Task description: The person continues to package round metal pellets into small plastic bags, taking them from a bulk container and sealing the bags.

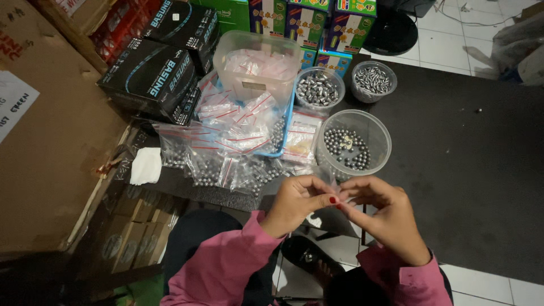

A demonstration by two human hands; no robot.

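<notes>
Small clear bag (334, 184) sits pinched between both hands just above the near table edge (226, 199), in front of the large tub of steel balls (352, 141). The left hand (297, 204) and right hand (381, 212) both have thumb and fingertips closed on it, though the plastic is hard to make out, so its contents stay uncertain. A loose pinch could let it slip and spill balls toward the floor; an elbow could nudge the filled bags (226, 161) stacked just beside.
</notes>
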